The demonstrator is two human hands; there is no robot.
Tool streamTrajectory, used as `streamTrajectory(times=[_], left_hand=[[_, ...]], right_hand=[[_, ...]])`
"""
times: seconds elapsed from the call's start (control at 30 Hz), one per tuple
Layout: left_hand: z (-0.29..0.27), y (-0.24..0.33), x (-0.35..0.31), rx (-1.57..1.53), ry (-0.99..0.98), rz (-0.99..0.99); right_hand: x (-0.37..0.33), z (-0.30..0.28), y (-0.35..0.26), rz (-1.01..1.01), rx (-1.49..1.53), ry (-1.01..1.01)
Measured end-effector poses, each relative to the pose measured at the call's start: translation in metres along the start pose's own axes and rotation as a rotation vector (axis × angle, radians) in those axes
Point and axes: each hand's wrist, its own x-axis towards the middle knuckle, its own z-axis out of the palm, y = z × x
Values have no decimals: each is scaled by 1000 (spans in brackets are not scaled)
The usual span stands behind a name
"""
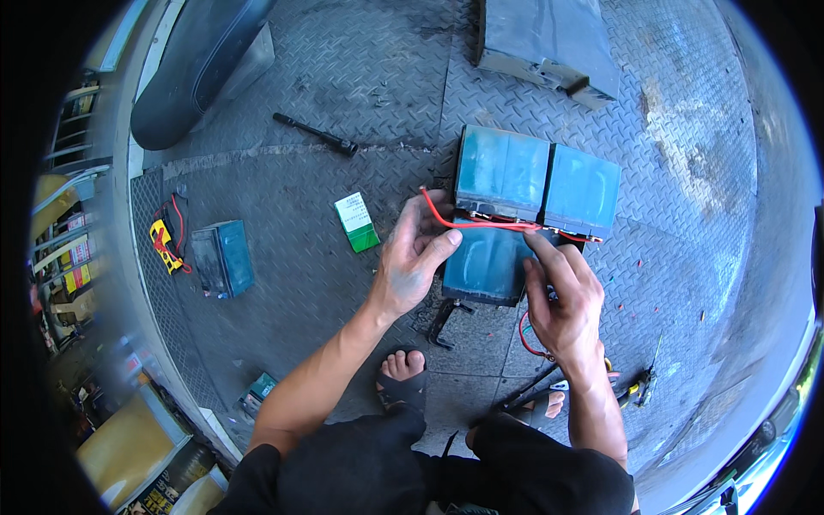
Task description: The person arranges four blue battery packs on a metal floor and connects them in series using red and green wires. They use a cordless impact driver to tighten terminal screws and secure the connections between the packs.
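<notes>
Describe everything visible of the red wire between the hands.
The red wire looks thin and plastic-coated. Its metallic-looking left end points forward beside the left hand; it bends, then runs sideways across the blue batteries to the right hand, which seems to touch it. Its far end is unclear.

Red wire (489,226): we see it bent, left end angled away from us, rest running right along the batteries' seam.
Upper-left battery (502,172): blue-green block, scuffed.
Upper-right battery (582,190): same colour, just beside it.
Lower battery (482,268): nearest us, dark-edged, partly covered.
</notes>
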Motion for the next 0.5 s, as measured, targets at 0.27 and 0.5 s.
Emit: streamTrajectory(times=[0.27,0.5], left_hand=[[6,-1,-16,225,-55,131],[2,3,-18,496,-58,219]], right_hand=[[21,14,-15,-171,-216,-73],[35,25,-11,-131,-303,-144]])
